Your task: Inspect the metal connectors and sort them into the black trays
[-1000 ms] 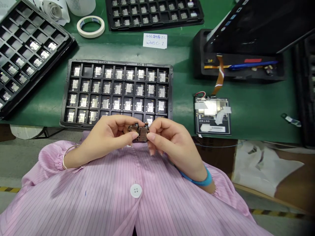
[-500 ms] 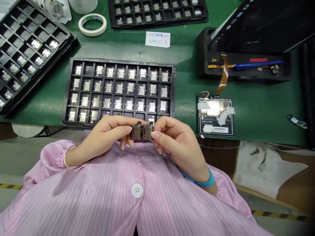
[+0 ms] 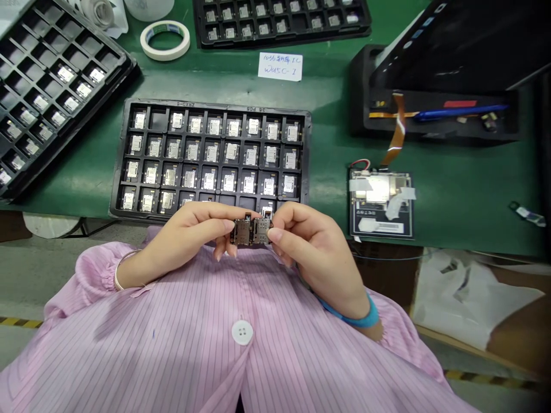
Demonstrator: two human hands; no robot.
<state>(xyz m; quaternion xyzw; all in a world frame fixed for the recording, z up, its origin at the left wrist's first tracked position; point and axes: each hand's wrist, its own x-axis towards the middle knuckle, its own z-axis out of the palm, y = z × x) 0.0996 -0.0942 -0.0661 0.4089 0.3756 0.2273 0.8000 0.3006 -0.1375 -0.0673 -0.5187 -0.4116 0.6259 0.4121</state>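
Observation:
Two small circuit boards with metal card sockets, a left board [image 3: 241, 232] and a right board [image 3: 260, 230], sit side by side in front of my chest. My left hand [image 3: 191, 229] pinches the left board's outer edge between thumb and fingers. On the other side, my right hand [image 3: 316, 249] is closed on the right board's outer edge. Whether the boards are joined or just touching I cannot tell. Just beyond my fingers lies a black compartment tray [image 3: 306, 166] with similar boards in most of its pockets; my hands hide part of its front row.
A second tray [image 3: 129, 69] lies angled at the left, and another tray [image 3: 284, 43] at the back. Nearby are a tape roll [image 3: 186, 43] and a handwritten label [image 3: 280, 66]. To the right are a taped device [image 3: 382, 221] with a ribbon cable [image 3: 396, 135] and a black foam holder [image 3: 359, 92].
The view has shifted slightly. Both hands keep their hold, and the boards have tilted a little, so the right one's metal face looks brighter.

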